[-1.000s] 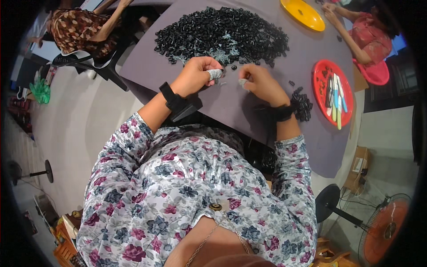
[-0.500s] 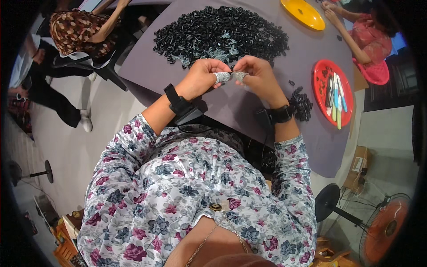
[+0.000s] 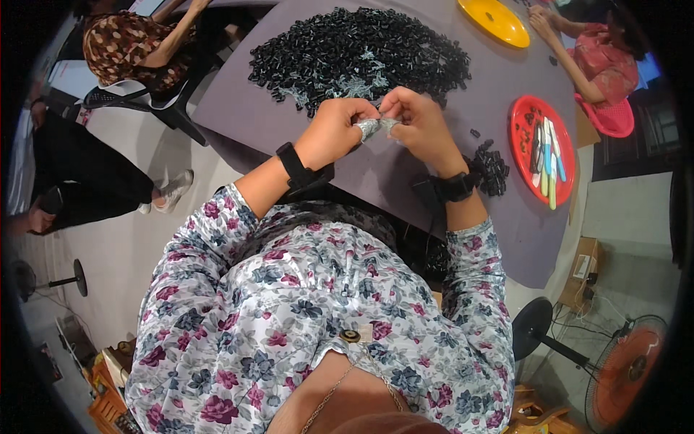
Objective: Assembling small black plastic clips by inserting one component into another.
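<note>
Both hands meet fingertip to fingertip over the table, just in front of a big heap of small black pieces (image 3: 354,43). My left hand (image 3: 334,129) is closed in a pinch, and my right hand (image 3: 421,129) pinches from the other side. Between the fingertips is what looks like one small black piece, mostly hidden by the fingers. Pale grey wrapping covers both thumbs. Pale translucent scraps (image 3: 358,87) lie along the heap's near side. A smaller group of black pieces (image 3: 491,172) lies to the right of my right wrist.
On the right, a red tray (image 3: 517,137) holds several knives (image 3: 551,155) and some black bits. A yellow tray (image 3: 499,25) stands at the far right of the purple-grey tablecloth (image 3: 235,94). Two people sit at the table; another stands at left. A fan (image 3: 629,376) stands lower right.
Both hands have stayed together, with slight shifts of the fingers and the left wrist turned a little. The standing person at left has moved a leg to the right.
</note>
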A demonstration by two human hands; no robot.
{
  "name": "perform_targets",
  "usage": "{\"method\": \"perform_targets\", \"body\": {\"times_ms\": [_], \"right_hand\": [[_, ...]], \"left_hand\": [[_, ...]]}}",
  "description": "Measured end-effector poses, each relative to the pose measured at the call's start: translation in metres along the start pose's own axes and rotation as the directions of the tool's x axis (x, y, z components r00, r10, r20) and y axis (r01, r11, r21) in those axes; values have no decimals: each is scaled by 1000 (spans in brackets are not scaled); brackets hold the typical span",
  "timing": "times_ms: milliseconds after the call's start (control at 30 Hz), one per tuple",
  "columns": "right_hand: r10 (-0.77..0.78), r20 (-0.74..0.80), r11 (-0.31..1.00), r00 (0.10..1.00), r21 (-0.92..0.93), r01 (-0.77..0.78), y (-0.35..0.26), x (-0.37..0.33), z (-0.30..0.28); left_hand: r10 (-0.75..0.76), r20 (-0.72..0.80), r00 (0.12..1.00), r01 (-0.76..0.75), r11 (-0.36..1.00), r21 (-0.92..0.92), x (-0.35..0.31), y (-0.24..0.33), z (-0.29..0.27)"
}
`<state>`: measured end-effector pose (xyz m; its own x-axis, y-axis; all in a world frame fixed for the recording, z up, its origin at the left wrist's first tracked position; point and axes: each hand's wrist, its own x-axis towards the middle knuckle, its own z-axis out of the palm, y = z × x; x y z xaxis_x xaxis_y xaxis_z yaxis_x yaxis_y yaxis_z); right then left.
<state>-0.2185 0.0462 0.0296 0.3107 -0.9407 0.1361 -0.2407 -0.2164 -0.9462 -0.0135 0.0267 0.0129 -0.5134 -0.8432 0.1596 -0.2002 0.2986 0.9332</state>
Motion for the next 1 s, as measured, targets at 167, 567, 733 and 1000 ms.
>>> {"method": "perform_targets", "body": {"times_ms": [167, 567, 733, 1000], "right_hand": [[85, 25, 988, 996, 130, -88, -4, -3, 0], [-181, -86, 879, 980, -461, 122, 20, 7, -6], [-190, -70, 840, 979, -527, 125, 29, 9, -4], [-204, -100, 846, 974, -518, 124, 17, 20, 4]], "left_hand": [[-30, 28, 999, 30, 999, 20, -6, 1, 0], [-199, 36, 979, 201, 940, -275, -1, -19, -14], [-225, 44, 973, 229, 938, -260, 1, -15, -14], [-221, -10, 975, 202, 909, -365, 6, -16, -24]]}}
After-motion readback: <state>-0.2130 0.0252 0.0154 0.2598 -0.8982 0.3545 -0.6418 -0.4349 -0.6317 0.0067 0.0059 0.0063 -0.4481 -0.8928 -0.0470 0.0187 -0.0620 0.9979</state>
